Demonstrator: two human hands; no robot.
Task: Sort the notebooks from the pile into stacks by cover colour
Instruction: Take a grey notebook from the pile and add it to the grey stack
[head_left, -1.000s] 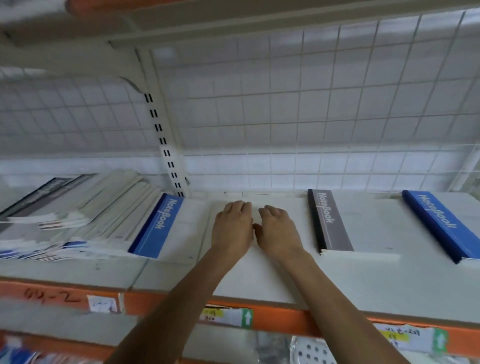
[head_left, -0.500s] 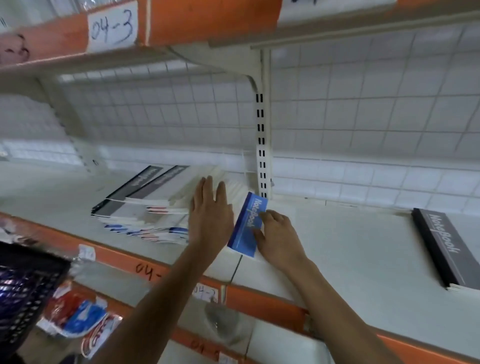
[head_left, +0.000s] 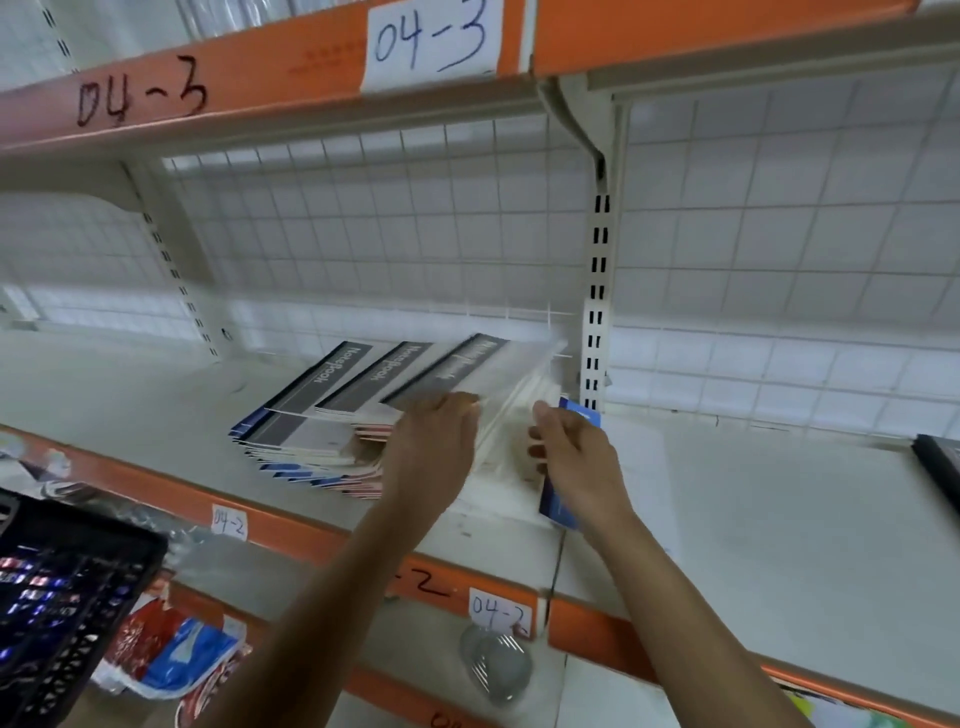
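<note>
Left hand (head_left: 434, 447) has come off the flat of the pile (head_left: 306, 436), where it lay half a second ago. It now has the top grey notebook (head_left: 467, 366) by its near edge and is tipping it up. The cover is blurred, and the fingertips are tucked under it, so I can't make out the exact grip.

At three o'clock from it, the right hand (head_left: 576, 457) only touched the corner of the blue notebook (head_left: 557, 501) a moment back. Now its fingers and thumb are curled round that notebook, which stands nearly on edge against the pile's right side.

By my reckoning, a blue one is being drawn out from among the grey, so the next sort is under way. A second ago both palms lay flat on the bare shelf (head_left: 753, 499).

The pile itself sits fanned out at nine o'clock of the hands, with more grey covers on top and blue edges beneath. The started grey stack (head_left: 937, 465) just shows at the frame's three o'clock edge, well apart.

A slotted upright post (head_left: 597, 312) stands just behind the blue notebook at twelve o'clock, and a raised corner could knock it. A black basket (head_left: 62, 613) sits low at eight o'clock, out of the way.
</note>
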